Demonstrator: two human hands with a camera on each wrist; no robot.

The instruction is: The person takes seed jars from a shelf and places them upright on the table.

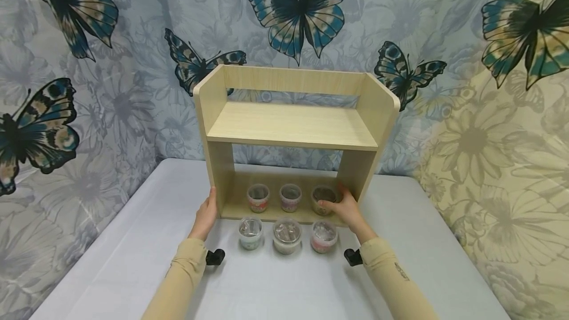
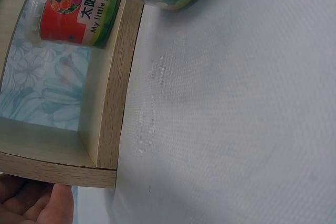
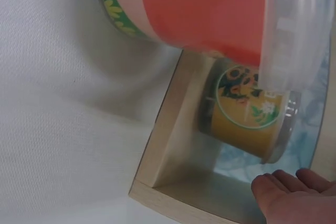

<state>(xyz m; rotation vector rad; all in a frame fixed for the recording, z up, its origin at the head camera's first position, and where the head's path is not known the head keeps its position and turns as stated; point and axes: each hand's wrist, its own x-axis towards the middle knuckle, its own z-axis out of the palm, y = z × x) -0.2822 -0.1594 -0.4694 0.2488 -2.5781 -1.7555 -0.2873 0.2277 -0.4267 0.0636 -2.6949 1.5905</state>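
Observation:
My left hand rests along the outer left side of a light wooden two-tier shelf, its fingers pointing up. Inside the lower tier at the right, my right hand reaches to a clear lidded tub, the thumb overlapping its front in the head view. That tub has a yellow flower label in the right wrist view, where the extended fingers lie close to its lid. Two more tubs stand in the lower tier: one with a red label, one purplish.
In front of the shelf, three lidded tubs stand in a row on the white-covered table: a green one, a pale one and a pink-red one. Butterfly-patterned cloth hangs behind and at both sides.

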